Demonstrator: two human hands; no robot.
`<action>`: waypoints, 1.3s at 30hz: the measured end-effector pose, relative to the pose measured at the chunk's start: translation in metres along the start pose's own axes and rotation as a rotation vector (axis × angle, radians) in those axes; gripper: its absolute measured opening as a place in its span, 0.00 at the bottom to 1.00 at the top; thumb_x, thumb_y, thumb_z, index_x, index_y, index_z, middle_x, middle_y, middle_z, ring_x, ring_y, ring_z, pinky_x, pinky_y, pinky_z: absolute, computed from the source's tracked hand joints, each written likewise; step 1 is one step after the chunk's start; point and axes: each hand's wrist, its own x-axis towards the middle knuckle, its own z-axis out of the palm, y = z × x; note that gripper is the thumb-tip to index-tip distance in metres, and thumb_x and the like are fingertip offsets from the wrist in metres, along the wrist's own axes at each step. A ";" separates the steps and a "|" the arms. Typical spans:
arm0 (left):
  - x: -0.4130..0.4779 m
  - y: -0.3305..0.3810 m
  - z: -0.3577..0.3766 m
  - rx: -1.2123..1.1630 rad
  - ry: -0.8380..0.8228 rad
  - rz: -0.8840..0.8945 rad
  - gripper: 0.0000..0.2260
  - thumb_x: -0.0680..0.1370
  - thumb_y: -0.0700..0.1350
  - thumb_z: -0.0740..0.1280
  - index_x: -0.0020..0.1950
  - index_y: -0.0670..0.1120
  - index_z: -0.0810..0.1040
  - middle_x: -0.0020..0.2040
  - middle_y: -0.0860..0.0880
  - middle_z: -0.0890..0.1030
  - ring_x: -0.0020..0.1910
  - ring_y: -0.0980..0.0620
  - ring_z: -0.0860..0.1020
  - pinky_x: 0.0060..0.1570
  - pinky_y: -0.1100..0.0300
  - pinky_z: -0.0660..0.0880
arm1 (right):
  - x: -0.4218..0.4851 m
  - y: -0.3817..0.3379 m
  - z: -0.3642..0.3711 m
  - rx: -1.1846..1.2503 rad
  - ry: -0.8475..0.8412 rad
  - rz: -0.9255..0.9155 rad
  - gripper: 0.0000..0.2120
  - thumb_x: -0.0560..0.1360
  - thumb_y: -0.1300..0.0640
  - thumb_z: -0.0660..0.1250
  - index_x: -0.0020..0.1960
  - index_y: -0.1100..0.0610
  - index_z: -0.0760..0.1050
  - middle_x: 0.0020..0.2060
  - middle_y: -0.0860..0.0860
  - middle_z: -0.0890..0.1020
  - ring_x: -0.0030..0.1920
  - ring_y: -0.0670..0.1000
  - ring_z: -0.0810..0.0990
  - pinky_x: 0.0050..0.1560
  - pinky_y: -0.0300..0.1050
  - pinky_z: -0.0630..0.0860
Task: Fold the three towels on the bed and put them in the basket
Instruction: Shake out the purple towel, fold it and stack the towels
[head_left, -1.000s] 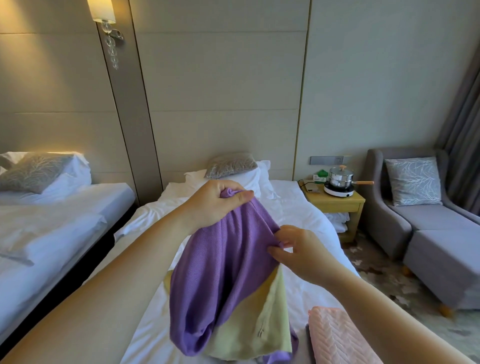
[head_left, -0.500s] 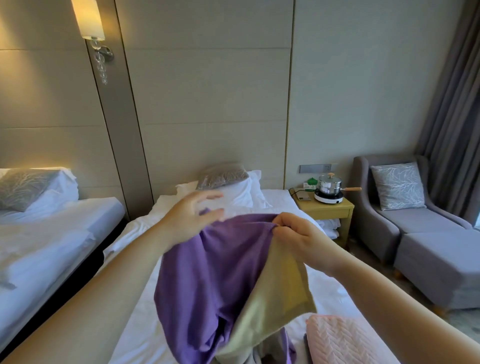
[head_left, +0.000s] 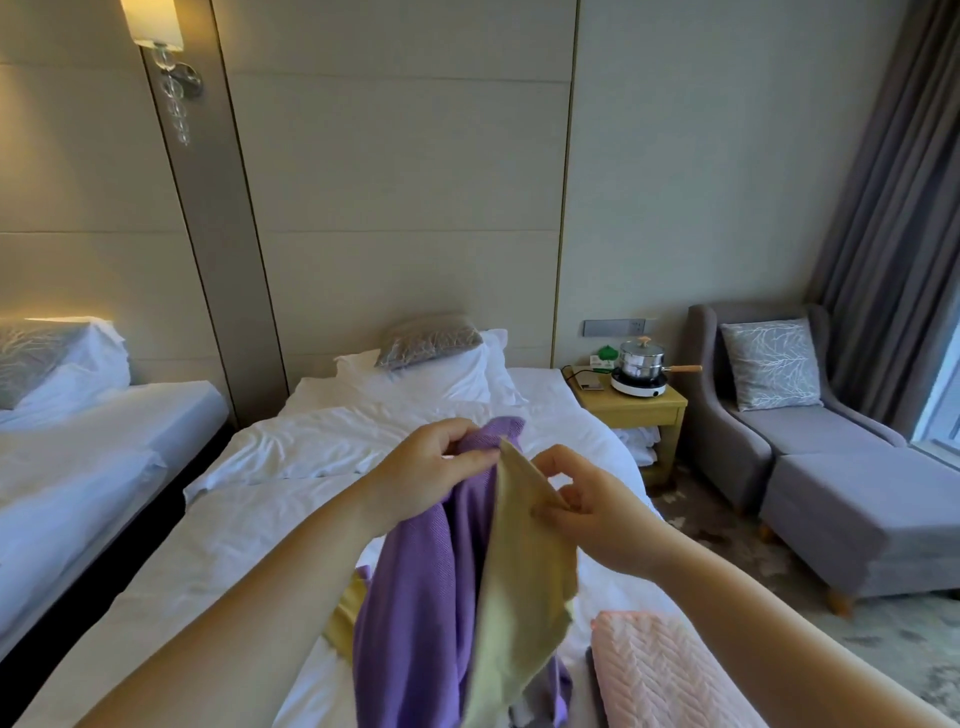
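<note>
A purple towel (head_left: 415, 597) with a pale yellow side (head_left: 519, 587) hangs above the white bed (head_left: 249, 525). My left hand (head_left: 426, 473) pinches its top purple edge. Just to the right, my right hand (head_left: 582, 499) grips the yellow edge, close beside the left hand. The towel's lower part drops out of view at the bottom. A folded pink towel (head_left: 660, 675) lies on the bed at the bottom right. No basket is in view.
White pillows and a grey cushion (head_left: 431, 340) lie at the bed's head. A wooden nightstand (head_left: 634, 405) with a pot on a hotplate (head_left: 641, 364) stands to the right, then a grey armchair (head_left: 810, 441) and curtains. A second bed (head_left: 78, 447) is at the left.
My hands have come closer together at the towel's top edge, and the left hand has closed on the purple edge. The yellow side has turned further toward me.
</note>
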 end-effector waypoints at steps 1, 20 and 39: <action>0.000 0.001 -0.002 -0.036 0.042 -0.005 0.07 0.77 0.46 0.69 0.46 0.42 0.79 0.39 0.49 0.78 0.40 0.55 0.75 0.46 0.58 0.70 | -0.003 0.005 0.000 -0.013 0.026 0.048 0.09 0.76 0.61 0.64 0.48 0.46 0.73 0.39 0.39 0.80 0.35 0.44 0.80 0.36 0.38 0.76; -0.009 0.000 -0.015 -0.098 -0.010 -0.072 0.09 0.80 0.44 0.62 0.51 0.49 0.83 0.47 0.45 0.78 0.46 0.50 0.72 0.50 0.56 0.66 | 0.028 -0.033 0.022 -0.116 0.188 -0.343 0.10 0.75 0.65 0.66 0.50 0.53 0.81 0.61 0.45 0.69 0.55 0.43 0.74 0.57 0.31 0.69; -0.033 -0.015 -0.070 -0.020 0.119 0.104 0.06 0.76 0.52 0.68 0.52 0.58 0.75 0.50 0.62 0.80 0.52 0.64 0.76 0.53 0.63 0.71 | 0.083 -0.111 0.022 -0.007 -0.106 -0.198 0.04 0.73 0.56 0.71 0.43 0.57 0.81 0.36 0.48 0.81 0.38 0.42 0.77 0.41 0.35 0.74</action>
